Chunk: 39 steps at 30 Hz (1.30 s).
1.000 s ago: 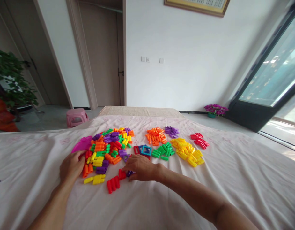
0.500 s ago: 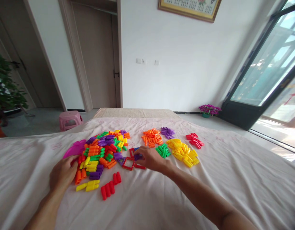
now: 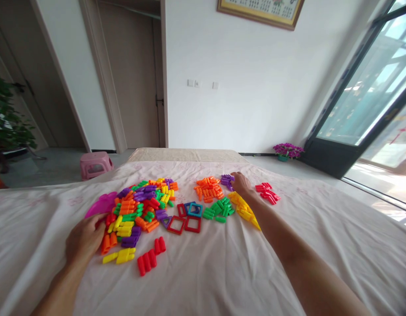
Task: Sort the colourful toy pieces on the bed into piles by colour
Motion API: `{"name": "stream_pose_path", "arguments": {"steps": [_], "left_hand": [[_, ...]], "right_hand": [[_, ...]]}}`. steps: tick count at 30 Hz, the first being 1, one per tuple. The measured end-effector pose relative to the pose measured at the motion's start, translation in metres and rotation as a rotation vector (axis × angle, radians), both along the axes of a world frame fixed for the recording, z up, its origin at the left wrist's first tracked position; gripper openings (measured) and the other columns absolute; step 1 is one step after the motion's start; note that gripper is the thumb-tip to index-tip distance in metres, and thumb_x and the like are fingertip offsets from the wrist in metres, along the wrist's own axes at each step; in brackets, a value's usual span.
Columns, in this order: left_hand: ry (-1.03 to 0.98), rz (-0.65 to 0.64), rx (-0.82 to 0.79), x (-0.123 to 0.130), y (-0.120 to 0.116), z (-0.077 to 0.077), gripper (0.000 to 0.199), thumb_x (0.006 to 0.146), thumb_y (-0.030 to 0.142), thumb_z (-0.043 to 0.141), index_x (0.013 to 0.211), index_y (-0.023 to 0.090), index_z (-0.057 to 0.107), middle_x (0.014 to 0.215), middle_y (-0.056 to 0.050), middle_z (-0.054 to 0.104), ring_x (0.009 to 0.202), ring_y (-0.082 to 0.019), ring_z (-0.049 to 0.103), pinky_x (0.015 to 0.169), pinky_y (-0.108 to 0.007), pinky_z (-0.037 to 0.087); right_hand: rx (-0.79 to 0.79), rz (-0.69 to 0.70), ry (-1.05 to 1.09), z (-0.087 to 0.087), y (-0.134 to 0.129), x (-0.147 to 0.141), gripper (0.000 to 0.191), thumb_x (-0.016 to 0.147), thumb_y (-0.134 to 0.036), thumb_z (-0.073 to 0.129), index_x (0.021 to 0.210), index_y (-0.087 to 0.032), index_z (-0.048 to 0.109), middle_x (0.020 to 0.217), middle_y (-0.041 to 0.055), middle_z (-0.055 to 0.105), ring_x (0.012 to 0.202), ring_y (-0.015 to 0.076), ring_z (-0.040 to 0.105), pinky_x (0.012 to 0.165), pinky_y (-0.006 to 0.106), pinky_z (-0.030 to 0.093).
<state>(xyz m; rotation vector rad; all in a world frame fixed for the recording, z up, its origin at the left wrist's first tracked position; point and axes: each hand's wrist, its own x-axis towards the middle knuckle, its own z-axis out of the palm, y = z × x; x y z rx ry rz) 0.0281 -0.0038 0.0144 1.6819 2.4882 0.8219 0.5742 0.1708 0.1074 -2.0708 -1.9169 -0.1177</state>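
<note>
My right hand (image 3: 241, 182) reaches over the far pile of purple plastic blocks (image 3: 227, 180), its fingers curled around a purple block at the pile's right side and partly hiding it. My left hand (image 3: 86, 237) rests at the left edge of a mixed heap of coloured plug-shaped blocks (image 3: 134, 206). Its fingers are bent beside a red block (image 3: 110, 218) and a magenta tray (image 3: 102, 204); what they grip is hidden. Between the heap and the sorted piles lie red square frames (image 3: 192, 224) and a blue one (image 3: 195, 210).
Sorted groups of orange blocks (image 3: 209, 188), green blocks (image 3: 219, 208), yellow blocks (image 3: 242, 208) and red blocks (image 3: 267, 193) lie on the pale cloth (image 3: 203, 272). Nearer me are loose red blocks (image 3: 147, 262) and yellow ones (image 3: 125, 255). A pink stool (image 3: 96, 165) stands beyond.
My right hand has moved away and to the right, from above the frames to the purple pile. This uncovers the frames and several green blocks. My left hand has hardly moved.
</note>
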Motion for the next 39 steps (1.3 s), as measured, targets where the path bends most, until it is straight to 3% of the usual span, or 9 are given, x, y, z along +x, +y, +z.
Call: {"name": "stream_pose_path", "arguments": {"steps": [5,11,14,18,23,28,32,39], "left_hand": [[0.03,0.012,-0.032,0.005,-0.002,0.006,0.046,0.094,0.033,0.037,0.123,0.017,0.069,0.123,-0.014,0.07,0.11,-0.031,0.064,0.085,-0.039,0.049],[0.046,0.031,-0.009,0.008,-0.001,0.008,0.044,0.092,0.031,0.04,0.121,0.017,0.07,0.122,-0.012,0.071,0.108,-0.028,0.064,0.088,-0.036,0.048],[0.054,0.041,-0.014,0.007,-0.001,0.006,0.045,0.092,0.032,0.04,0.122,0.019,0.07,0.122,-0.011,0.071,0.109,-0.028,0.064,0.086,-0.036,0.048],[0.067,0.047,-0.006,0.005,0.0,0.003,0.044,0.091,0.033,0.041,0.121,0.02,0.071,0.121,-0.01,0.071,0.108,-0.028,0.065,0.085,-0.035,0.048],[0.054,0.045,-0.001,0.004,0.001,0.001,0.044,0.091,0.032,0.041,0.121,0.02,0.071,0.122,-0.01,0.071,0.108,-0.029,0.065,0.084,-0.036,0.048],[0.063,0.034,-0.006,0.003,0.002,0.001,0.044,0.092,0.033,0.04,0.12,0.019,0.071,0.121,-0.011,0.071,0.107,-0.029,0.065,0.085,-0.037,0.049],[0.068,0.033,-0.003,0.003,0.001,0.001,0.043,0.092,0.032,0.04,0.12,0.019,0.071,0.12,-0.011,0.072,0.107,-0.029,0.065,0.085,-0.037,0.049],[0.043,0.015,-0.012,-0.001,0.001,-0.001,0.044,0.093,0.034,0.039,0.122,0.019,0.069,0.122,-0.012,0.071,0.108,-0.029,0.065,0.084,-0.038,0.049]], "right_hand": [[0.076,0.184,0.095,-0.014,-0.013,-0.036,0.039,0.091,-0.013,0.052,0.126,-0.022,0.067,0.124,0.0086,0.067,0.105,0.0199,0.065,0.084,0.025,0.046],[-0.007,0.665,0.162,-0.029,-0.064,-0.132,0.024,0.095,-0.025,0.056,0.112,-0.021,0.073,0.114,0.0066,0.07,0.103,0.0185,0.065,0.087,0.026,0.047],[-0.047,0.813,0.145,-0.034,-0.089,-0.176,0.024,0.094,-0.029,0.06,0.115,-0.025,0.072,0.112,0.0052,0.07,0.101,0.0184,0.064,0.084,0.025,0.047],[-0.078,0.891,0.066,-0.041,-0.104,-0.215,0.033,0.09,-0.042,0.068,0.119,-0.026,0.069,0.113,0.0054,0.069,0.102,0.0205,0.064,0.086,0.028,0.046],[-0.155,0.827,-0.03,-0.043,-0.107,-0.237,0.027,0.092,-0.043,0.064,0.112,-0.026,0.069,0.108,0.0047,0.071,0.102,0.0211,0.065,0.083,0.029,0.045],[-0.104,0.782,-0.026,-0.039,-0.11,-0.232,0.021,0.098,-0.039,0.057,0.106,-0.023,0.068,0.105,0.0056,0.072,0.097,0.0195,0.066,0.081,0.027,0.043],[0.013,0.7,0.084,-0.027,-0.103,-0.199,0.03,0.102,-0.046,0.047,0.108,-0.024,0.067,0.105,0.0036,0.072,0.094,0.0171,0.065,0.074,0.024,0.04],[0.016,0.202,0.045,-0.002,-0.048,-0.094,0.037,0.101,-0.046,0.044,0.114,-0.021,0.069,0.112,0.0088,0.073,0.1,0.0203,0.067,0.075,0.026,0.042]]}}
